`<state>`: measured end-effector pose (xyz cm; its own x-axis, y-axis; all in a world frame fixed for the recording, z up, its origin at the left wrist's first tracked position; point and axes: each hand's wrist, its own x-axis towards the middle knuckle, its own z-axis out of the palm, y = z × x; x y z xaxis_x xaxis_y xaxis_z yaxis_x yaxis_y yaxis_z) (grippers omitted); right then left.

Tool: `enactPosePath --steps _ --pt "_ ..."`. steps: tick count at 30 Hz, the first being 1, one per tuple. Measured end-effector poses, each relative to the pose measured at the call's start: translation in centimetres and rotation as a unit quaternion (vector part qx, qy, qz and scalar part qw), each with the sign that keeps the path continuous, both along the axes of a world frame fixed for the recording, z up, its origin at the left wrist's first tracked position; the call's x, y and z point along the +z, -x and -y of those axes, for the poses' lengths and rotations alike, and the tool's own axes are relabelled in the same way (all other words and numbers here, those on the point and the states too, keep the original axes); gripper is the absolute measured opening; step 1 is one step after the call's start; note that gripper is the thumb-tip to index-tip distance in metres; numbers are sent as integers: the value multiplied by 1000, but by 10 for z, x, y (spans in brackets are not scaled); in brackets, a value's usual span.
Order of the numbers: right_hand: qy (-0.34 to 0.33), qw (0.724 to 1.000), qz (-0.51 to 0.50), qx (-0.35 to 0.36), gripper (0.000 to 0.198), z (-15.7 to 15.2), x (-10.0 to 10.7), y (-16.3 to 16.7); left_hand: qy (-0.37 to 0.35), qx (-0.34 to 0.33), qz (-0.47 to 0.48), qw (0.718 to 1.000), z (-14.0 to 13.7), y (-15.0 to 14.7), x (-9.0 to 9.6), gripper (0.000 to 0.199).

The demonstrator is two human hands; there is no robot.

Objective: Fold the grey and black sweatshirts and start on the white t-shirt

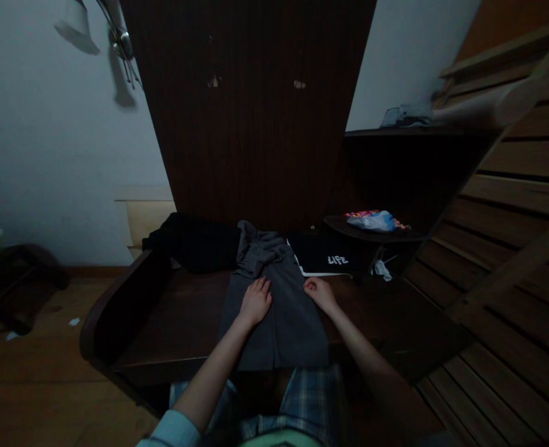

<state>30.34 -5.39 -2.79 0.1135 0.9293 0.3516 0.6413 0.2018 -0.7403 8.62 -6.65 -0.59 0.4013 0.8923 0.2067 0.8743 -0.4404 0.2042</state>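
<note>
A pair of dark grey trousers [278, 329] lies lengthwise on a dark wooden bench [185, 310]. Their upper part is bunched up at the back, while the legs run smooth toward me and reach over the bench's front edge. My left hand [257, 301] rests flat on the left leg, fingers stretched out. At the right edge of the trousers, my right hand [319, 293] has its fingers curled in and closed on the fabric's border. Behind it is a folded black garment [321, 253] with white lettering and a white edge. Black clothing [204, 242] is heaped at the back left.
A tall dark wooden panel [255, 124] rises behind the bench. To the right, a small rounded shelf [414, 234] carries a plastic bag [371, 221]. Slatted wood [511, 217] closes in the right side. The bench's curved armrest [111, 304] stands at left.
</note>
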Motion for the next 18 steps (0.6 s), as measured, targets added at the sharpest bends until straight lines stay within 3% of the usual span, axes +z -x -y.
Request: enactPosePath --steps 18 --pt "-1 993 -108 -48 10 -5 -5 -6 3 -8 11 1000 2 2 1 41"
